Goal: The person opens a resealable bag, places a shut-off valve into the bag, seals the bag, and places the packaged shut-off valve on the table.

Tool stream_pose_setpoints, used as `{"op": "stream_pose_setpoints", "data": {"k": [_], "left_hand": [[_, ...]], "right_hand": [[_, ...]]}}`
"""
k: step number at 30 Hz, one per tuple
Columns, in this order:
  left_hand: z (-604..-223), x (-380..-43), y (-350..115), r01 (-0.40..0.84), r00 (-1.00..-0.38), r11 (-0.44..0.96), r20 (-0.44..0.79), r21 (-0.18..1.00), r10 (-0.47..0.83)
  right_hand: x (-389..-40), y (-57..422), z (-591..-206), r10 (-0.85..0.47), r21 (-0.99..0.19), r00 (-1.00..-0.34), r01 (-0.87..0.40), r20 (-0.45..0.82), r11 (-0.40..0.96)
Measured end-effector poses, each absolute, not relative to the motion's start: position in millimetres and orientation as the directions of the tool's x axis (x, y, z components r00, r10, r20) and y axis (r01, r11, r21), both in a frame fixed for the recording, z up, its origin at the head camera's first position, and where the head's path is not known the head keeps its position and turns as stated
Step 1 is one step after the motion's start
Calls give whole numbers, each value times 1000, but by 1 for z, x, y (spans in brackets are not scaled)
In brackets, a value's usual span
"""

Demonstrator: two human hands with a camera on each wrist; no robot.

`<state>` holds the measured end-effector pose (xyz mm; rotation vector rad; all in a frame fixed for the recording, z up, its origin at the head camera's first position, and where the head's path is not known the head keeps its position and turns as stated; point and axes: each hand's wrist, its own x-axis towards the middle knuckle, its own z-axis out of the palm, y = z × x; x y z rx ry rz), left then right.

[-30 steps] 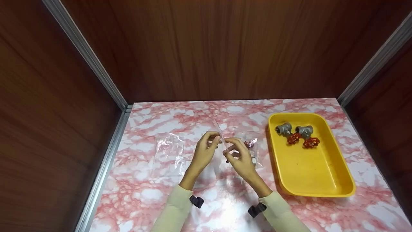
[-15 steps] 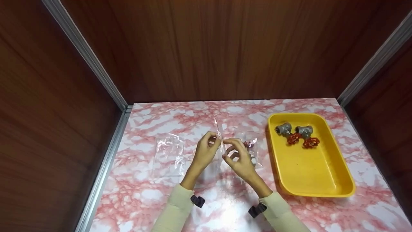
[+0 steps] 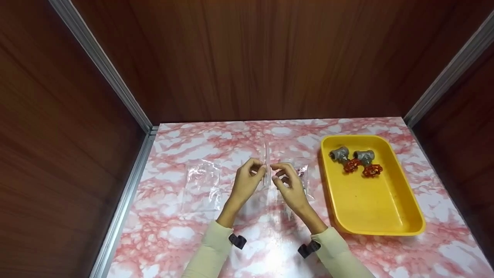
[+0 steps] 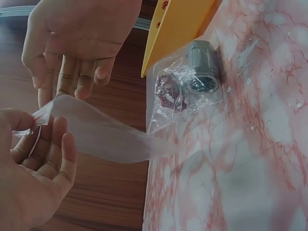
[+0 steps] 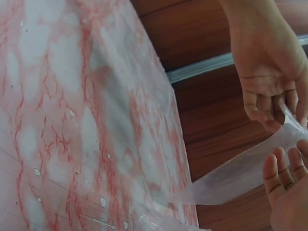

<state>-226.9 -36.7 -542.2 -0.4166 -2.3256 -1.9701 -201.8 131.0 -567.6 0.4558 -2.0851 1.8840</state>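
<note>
A clear plastic bag [image 4: 106,132] hangs on edge between the two hands, seen as a thin strip in the head view. My left hand [image 3: 246,179] pinches its upper edge between thumb and fingers. Close by on the other side is my right hand [image 3: 290,188], its fingers loosely bent and thumb apart from the index finger. In the left wrist view, the right hand's fingertips hang right at the bag's top edge. Beyond the right hand, another clear bag [image 4: 154,115] lies on the table, holding a valve with a grey body [image 4: 202,62] and red handwheel [image 4: 169,91].
A flat clear bag [image 3: 202,185] lies on the marbled table [image 3: 173,235] to the left. To the right stands a yellow tray [image 3: 370,208] with two valves [image 3: 340,155] with red handwheels at its far end. Wood-grain panels [image 3: 247,61] enclose the back and sides.
The bag has turned from a slant to nearly straight away from me. My right thumb and fingers have come away from it and spread slightly; my left hand keeps its pinch.
</note>
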Motion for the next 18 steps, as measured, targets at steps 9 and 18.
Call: {"op": "stream_pose_setpoints", "data": {"k": [9,18], "left_hand": [[-542,-225,-33,242,-957,144,212,959,195],[-543,-223,-37,242,-945,107,209,964,254]], "right_hand": [[-201,133,-565,-50,-933,-935,-355,352,63],[-201,134,-562,-72,-951,-954,-296,291,90]]}}
